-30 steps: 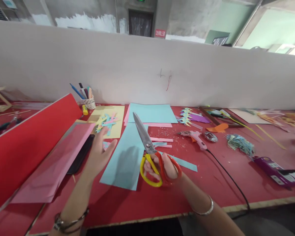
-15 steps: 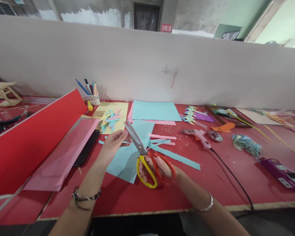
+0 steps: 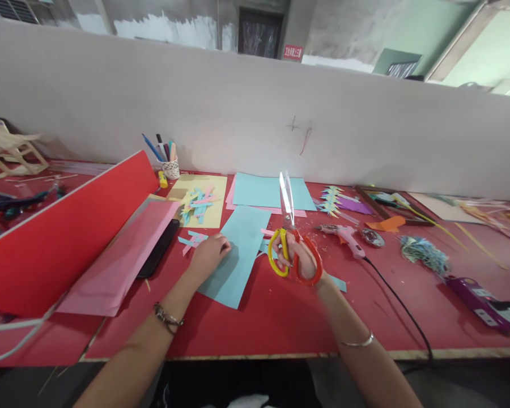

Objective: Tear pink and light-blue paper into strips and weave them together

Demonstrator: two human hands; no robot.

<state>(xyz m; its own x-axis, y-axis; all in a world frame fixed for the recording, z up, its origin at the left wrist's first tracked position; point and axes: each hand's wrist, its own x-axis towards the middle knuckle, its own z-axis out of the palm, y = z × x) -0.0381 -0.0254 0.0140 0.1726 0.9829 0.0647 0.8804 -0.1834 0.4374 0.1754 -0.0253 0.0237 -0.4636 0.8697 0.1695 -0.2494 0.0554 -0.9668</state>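
Observation:
My right hand (image 3: 300,258) is wrapped round the handles of a pair of scissors (image 3: 287,207), one handle yellow and one red. The blades point up and away, nearly closed, with no paper between them. Below my left hand (image 3: 211,255) lies a light blue sheet of paper (image 3: 238,266). The fingers of that hand are curled in at the sheet's left part, and what they hold, if anything, is hidden. Short pink and blue paper strips (image 3: 191,241) lie just beyond my left hand. More blue strips (image 3: 339,283) are partly covered by my right hand and forearm.
A yellow sheet (image 3: 216,215) bears woven strips. Behind lies another blue sheet (image 3: 272,192) over pink paper. On the right are a pink glue gun (image 3: 344,235) with its cord and a purple power strip (image 3: 482,303). A red board (image 3: 80,238) and pink sheets (image 3: 123,266) stand left.
The scissors have swung upright, moved right and away from my left hand, and their blades have closed further. My left hand has moved right and down onto the blue sheet.

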